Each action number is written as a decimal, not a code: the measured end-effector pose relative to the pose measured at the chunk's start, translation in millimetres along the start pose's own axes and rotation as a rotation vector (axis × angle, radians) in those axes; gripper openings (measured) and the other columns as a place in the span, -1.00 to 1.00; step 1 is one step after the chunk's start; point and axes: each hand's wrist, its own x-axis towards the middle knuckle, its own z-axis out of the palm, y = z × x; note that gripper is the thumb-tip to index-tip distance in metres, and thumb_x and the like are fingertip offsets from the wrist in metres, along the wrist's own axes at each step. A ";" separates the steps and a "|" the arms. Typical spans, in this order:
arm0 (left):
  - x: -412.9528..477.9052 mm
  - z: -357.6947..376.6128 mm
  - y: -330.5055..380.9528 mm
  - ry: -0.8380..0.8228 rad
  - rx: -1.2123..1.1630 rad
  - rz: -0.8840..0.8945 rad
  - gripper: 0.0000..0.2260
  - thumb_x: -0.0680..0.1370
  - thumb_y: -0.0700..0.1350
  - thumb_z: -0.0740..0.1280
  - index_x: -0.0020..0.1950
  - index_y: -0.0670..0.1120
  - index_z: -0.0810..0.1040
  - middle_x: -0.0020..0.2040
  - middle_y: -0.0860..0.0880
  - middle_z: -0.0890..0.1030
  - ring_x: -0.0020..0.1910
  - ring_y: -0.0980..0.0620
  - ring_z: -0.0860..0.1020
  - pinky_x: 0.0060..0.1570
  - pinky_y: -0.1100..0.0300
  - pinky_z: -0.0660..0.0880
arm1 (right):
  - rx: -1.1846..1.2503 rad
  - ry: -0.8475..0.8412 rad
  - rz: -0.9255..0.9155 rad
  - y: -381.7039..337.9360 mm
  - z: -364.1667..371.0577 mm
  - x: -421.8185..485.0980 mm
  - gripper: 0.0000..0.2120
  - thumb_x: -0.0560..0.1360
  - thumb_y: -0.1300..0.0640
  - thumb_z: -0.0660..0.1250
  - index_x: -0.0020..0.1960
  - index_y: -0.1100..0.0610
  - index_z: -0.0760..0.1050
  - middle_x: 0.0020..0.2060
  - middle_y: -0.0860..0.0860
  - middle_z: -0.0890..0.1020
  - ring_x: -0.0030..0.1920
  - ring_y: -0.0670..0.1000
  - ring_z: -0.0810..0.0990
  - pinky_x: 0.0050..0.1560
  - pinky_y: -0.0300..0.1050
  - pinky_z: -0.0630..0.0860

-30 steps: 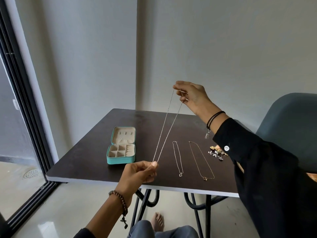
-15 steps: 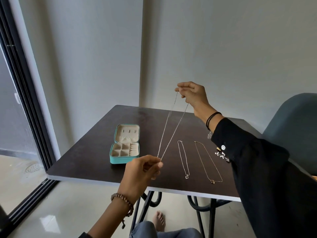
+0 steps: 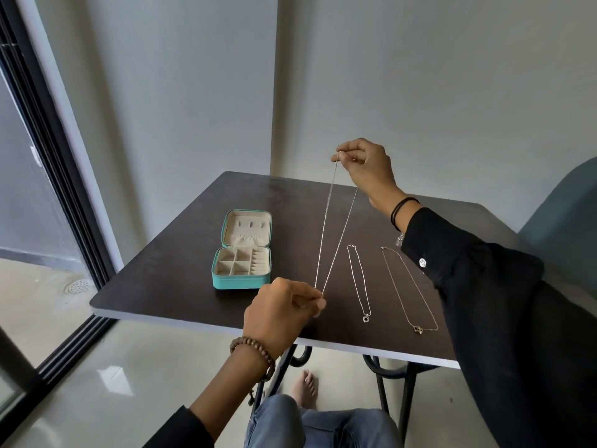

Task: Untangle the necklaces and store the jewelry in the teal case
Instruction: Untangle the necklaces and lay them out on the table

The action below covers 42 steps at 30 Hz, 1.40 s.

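Pinching silver chain (image 3: 327, 221) taut: left fingers (image 3: 315, 302) low end, right fingers (image 3: 347, 155) top; teal case (image 3: 240, 282) open on table (image 3: 168, 273).

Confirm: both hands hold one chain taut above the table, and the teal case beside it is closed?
No. The head view shows the teal case open, lid laid back. The rest stands: left hand and right hand hold one chain taut above the table.

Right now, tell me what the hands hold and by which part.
One silver chain necklace, stretched taut: right hand pinches its upper end, left hand pinches its lower end.
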 end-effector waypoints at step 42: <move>13.8 -7.8 -19.4 -0.059 0.563 0.523 -0.56 0.60 0.28 0.08 0.08 0.11 0.69 -0.05 0.15 0.59 -0.10 0.13 0.57 0.12 0.03 0.40 | -0.149 -0.130 0.177 101.0 87.0 3.7 -0.90 0.51 0.24 0.49 -0.01 0.10 0.74 -0.23 -0.09 0.67 -0.16 -0.15 0.61 -0.07 -0.30 0.54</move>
